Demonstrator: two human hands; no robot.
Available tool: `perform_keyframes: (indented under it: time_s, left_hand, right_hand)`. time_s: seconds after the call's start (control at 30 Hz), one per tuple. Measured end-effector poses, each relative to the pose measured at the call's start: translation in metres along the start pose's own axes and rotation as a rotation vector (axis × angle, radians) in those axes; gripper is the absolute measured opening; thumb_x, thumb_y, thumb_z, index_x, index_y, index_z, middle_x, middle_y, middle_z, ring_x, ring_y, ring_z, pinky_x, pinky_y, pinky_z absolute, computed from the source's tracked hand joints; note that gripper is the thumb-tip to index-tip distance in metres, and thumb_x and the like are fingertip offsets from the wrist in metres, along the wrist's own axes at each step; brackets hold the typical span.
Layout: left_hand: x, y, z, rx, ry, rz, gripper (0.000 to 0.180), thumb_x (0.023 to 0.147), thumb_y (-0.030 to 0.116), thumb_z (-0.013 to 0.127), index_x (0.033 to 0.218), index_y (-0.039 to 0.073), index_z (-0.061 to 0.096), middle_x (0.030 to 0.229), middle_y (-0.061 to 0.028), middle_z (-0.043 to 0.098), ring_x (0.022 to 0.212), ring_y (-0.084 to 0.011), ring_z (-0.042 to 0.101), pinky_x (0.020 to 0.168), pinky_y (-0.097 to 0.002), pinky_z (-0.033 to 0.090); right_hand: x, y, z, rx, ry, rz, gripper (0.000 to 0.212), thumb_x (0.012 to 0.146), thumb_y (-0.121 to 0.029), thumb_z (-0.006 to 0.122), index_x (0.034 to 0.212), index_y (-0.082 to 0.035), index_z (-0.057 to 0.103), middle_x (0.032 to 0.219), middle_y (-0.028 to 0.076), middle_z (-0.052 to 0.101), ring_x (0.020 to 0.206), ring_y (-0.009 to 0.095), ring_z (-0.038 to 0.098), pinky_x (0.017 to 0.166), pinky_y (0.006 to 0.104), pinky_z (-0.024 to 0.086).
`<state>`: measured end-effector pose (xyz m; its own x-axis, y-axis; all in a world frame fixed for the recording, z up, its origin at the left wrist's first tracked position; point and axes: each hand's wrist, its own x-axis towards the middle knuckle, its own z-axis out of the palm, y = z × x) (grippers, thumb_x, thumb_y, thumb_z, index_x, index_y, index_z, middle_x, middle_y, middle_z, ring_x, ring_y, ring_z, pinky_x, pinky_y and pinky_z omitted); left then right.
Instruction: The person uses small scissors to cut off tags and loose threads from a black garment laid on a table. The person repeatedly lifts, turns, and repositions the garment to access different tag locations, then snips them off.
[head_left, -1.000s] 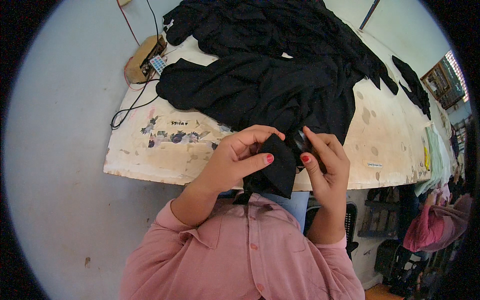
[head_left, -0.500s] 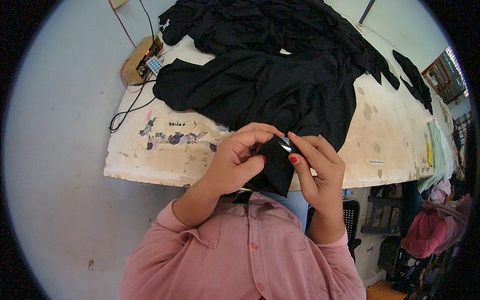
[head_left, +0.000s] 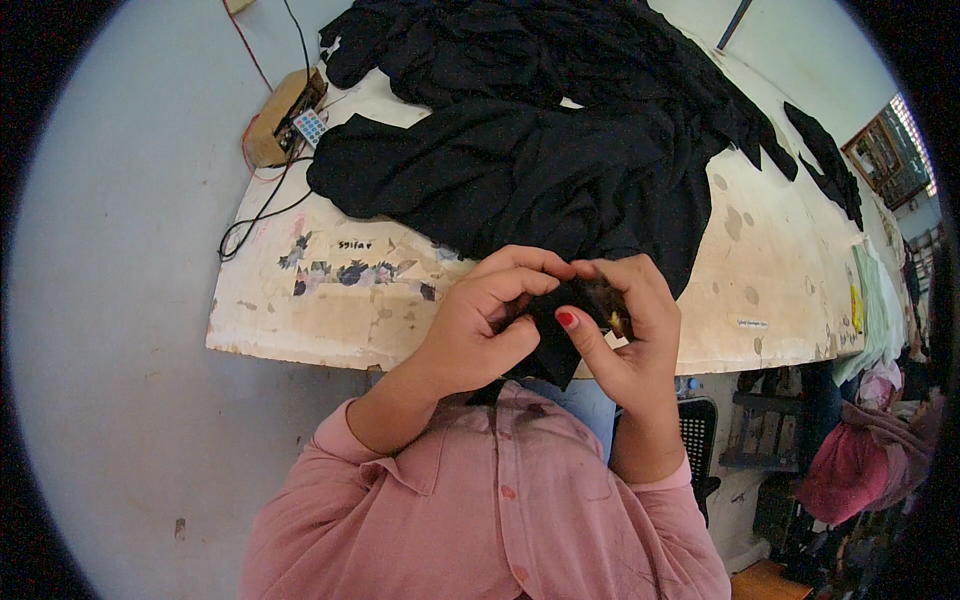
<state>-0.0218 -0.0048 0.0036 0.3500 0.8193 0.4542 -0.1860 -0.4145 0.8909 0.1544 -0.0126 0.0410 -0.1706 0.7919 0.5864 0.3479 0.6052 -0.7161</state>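
My left hand is closed, pinching an edge of black cloth that hangs over the table's near edge toward my lap. The rest of the same dark fabric spreads away from me on the table. In my right hand is a small pair of thread snips, tucked under the curled fingers with only a dark, brownish part showing. Its blades are out of sight at the cloth. Both hands' fingertips nearly meet over the fabric, and the right thumb points in toward the left hand.
A pale, stained worktable carries a large heap of black fabric. At the far left lie a brown box with exposed electronics, a small remote control and a looped black cable. Pale green cloth hangs at the right.
My right hand has turned, so the silver blades seen earlier no longer show and its thumb has shifted left. My left thumb has rolled, hiding its red nail. The left hand keeps the cloth.
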Motion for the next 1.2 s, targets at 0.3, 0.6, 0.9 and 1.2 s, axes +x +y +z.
perform_keyframes:
  time_s: [0.3, 0.6, 0.9, 1.2]
  left_hand:
    - [-0.002, 0.004, -0.003, -0.097, 0.042, -0.074, 0.041, 0.067, -0.012, 0.042, 0.104, 0.000, 0.057, 0.121, -0.0158, 0.053, 0.114, -0.0218, 0.051, 0.099, -0.0336, 0.037]
    - [-0.002, 0.006, 0.000, -0.057, 0.093, -0.100, 0.039, 0.068, -0.012, 0.043, 0.103, -0.003, 0.058, 0.127, -0.0151, 0.047, 0.118, -0.0206, 0.048, 0.100, -0.0322, 0.037]
    - [-0.003, 0.008, 0.003, 0.108, 0.091, -0.082, 0.039, 0.069, -0.013, 0.044, 0.103, -0.003, 0.058, 0.127, -0.0143, 0.045, 0.116, -0.0190, 0.049, 0.096, -0.0293, 0.040]
    - [-0.005, 0.009, 0.003, 0.128, 0.104, -0.050, 0.038, 0.068, -0.015, 0.043, 0.101, -0.004, 0.057, 0.128, -0.0146, 0.045, 0.110, -0.0163, 0.052, 0.089, -0.0249, 0.044]
  right_hand:
    - [0.004, 0.007, -0.002, -0.094, 0.124, 0.067, 0.026, 0.084, -0.008, 0.064, 0.109, 0.000, 0.064, 0.081, 0.011, 0.055, 0.070, 0.020, 0.053, 0.069, 0.0282, 0.044]
    - [-0.010, -0.006, -0.011, -0.169, -0.090, -0.026, 0.032, 0.080, -0.004, 0.068, 0.112, -0.002, 0.065, 0.091, 0.012, 0.062, 0.074, 0.020, 0.062, 0.062, 0.0276, 0.049]
    - [-0.011, -0.009, -0.003, -0.232, -0.034, -0.038, 0.028, 0.078, -0.003, 0.069, 0.106, -0.003, 0.067, 0.088, 0.011, 0.064, 0.069, 0.022, 0.063, 0.060, 0.0284, 0.050]
    - [-0.010, -0.011, -0.010, -0.113, -0.089, 0.058, 0.024, 0.082, -0.005, 0.066, 0.106, -0.002, 0.067, 0.089, 0.012, 0.063, 0.072, 0.021, 0.062, 0.060, 0.0263, 0.048]
